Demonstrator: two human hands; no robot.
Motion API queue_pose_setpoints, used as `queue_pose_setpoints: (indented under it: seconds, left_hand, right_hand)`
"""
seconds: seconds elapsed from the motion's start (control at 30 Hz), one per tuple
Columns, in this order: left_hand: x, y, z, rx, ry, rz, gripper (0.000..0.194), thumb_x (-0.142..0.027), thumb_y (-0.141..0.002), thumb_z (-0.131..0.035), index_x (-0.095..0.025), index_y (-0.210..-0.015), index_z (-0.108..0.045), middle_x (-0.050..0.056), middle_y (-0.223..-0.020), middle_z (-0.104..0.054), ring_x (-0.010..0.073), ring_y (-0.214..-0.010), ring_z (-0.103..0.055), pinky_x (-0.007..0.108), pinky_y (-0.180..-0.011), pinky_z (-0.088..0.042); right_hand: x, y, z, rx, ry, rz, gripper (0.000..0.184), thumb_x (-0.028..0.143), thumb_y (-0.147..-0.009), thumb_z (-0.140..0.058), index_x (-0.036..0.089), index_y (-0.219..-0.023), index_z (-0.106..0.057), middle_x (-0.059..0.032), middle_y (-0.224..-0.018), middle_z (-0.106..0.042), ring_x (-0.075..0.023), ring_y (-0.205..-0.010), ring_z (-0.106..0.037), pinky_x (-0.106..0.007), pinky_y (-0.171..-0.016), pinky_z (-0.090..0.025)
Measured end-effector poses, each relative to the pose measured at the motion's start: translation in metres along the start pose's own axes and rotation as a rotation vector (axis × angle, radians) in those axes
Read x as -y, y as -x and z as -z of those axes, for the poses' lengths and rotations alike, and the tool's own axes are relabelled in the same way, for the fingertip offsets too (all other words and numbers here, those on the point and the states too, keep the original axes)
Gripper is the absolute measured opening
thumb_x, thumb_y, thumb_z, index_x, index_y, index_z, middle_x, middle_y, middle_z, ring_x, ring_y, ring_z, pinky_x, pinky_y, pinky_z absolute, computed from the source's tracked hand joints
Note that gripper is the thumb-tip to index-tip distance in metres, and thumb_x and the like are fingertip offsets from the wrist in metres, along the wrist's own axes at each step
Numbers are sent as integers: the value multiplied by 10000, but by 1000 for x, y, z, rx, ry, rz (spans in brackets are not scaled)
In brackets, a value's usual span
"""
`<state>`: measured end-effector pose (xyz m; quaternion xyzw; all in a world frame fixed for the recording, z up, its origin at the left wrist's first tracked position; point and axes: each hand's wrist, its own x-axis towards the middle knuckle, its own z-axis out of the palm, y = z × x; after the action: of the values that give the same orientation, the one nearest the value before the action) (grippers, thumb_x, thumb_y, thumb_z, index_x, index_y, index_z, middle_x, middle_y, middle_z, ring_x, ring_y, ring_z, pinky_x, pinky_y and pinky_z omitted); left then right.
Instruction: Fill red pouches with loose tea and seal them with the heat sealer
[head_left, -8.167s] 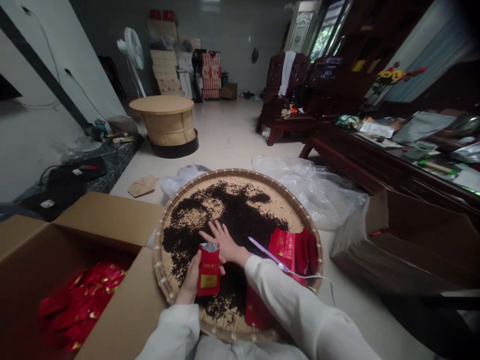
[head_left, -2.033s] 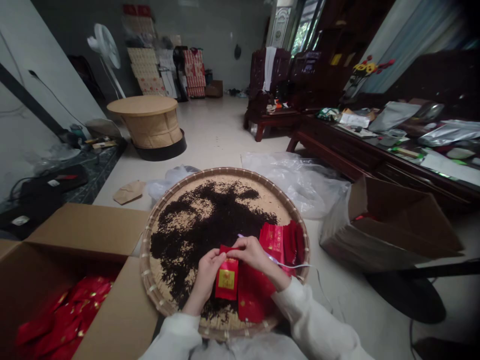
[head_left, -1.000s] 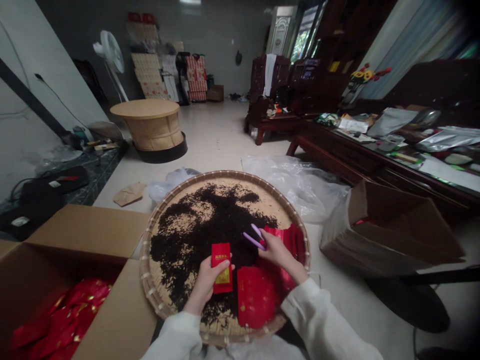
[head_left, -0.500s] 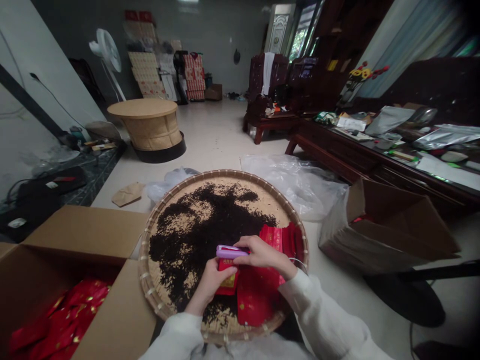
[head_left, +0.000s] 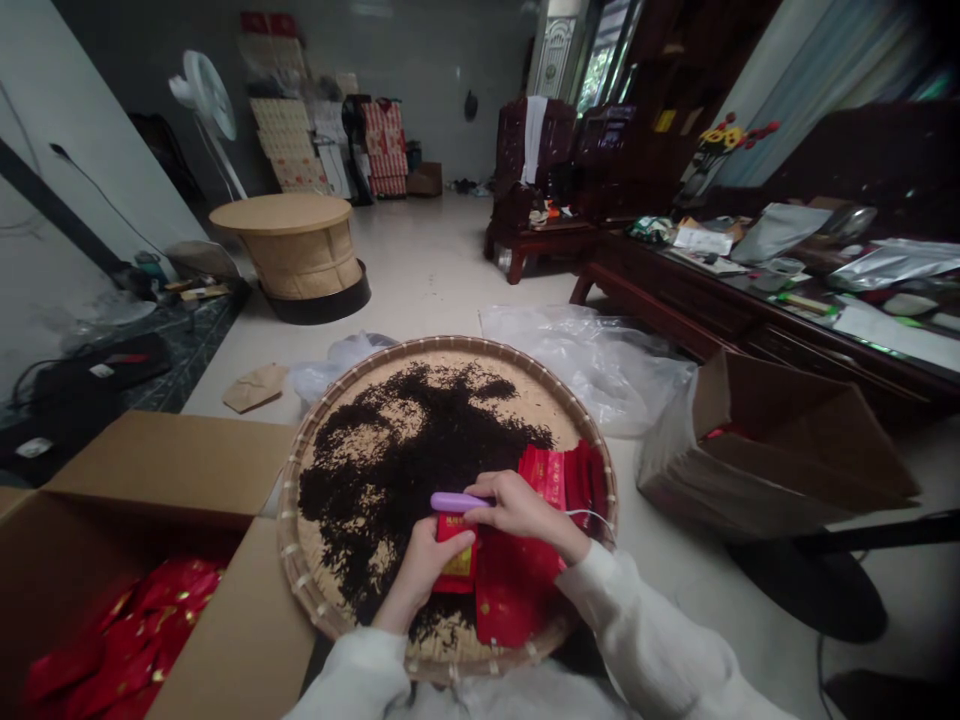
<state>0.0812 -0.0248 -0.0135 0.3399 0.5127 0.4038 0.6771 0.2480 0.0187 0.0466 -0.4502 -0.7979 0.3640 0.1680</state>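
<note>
My left hand grips a small red packet with a yellow label, its thumb across the front. My right hand is closed around a purple handheld bag sealer with a thin white cord. The sealer lies across the packet's top edge, its jaws pressed together as far as I can see. Beneath both hands is a round woven bamboo tray. Dark loose tea leaves are spread over it. Right of the packet lie flat red pouches, with a row of more red pouches behind.
At the left, an open cardboard box holds many red packets. Another cardboard box stands at the right. Clear plastic sheeting lies beyond the tray. Farther off are a round-topped basket and a cluttered dark table.
The purple sealer has turned slightly, and the gap seen between its jaws earlier no longer shows. My hands stay in nearly the same place, with the packet still in the left.
</note>
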Motion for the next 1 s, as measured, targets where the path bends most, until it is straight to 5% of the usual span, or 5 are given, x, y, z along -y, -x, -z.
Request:
queue_pose_setpoints:
  seconds: [0.23,0.43,0.7,0.9,1.0]
  left_hand:
    - [2,0,2,9,2,0,389,-304,-476,-867,-109,-763,-691,20,-607,-702,190,-567,-649,283,-587,-511]
    - [-2,0,2,-50,-19,-87,402,-271,-476,-863,-110,-815,-719,49,-724,-745,220,-700,-681,297,-696,-525]
    - [4,1,-1,-37,21,-8,400,-303,-482,-872,-98,-777,-696,40,-628,-720,205,-579,-665,299,-601,-526]
    - [-7,-6,6,-37,183,-152,533,-455,-598,-804,-143,-1016,-693,131,-1040,-737,276,-980,-673,354,-865,-507]
    - [-14,-10,10,-53,85,-185,462,-478,-623,-774,-129,-921,-722,126,-959,-754,259,-864,-691,323,-772,-524]
  right_hand:
    - [-1,1,1,11,13,9,162,314,-828,-654,187,-887,-737,-16,-748,-620,-147,-685,-547,-223,-591,-335]
    - [-7,4,2,39,42,-26,400,388,-730,-748,161,-1056,-703,-70,-894,-674,-198,-778,-600,-254,-665,-402]
    - [-6,2,1,-7,3,27,203,369,-843,-641,203,-905,-740,-26,-769,-645,-166,-712,-564,-235,-620,-352]
    - [-8,2,-1,24,36,10,231,375,-838,-653,195,-958,-731,-23,-781,-651,-156,-713,-580,-220,-625,-350]
    - [-7,1,0,37,59,-9,230,359,-827,-670,186,-966,-732,-27,-788,-657,-156,-717,-586,-217,-624,-350]
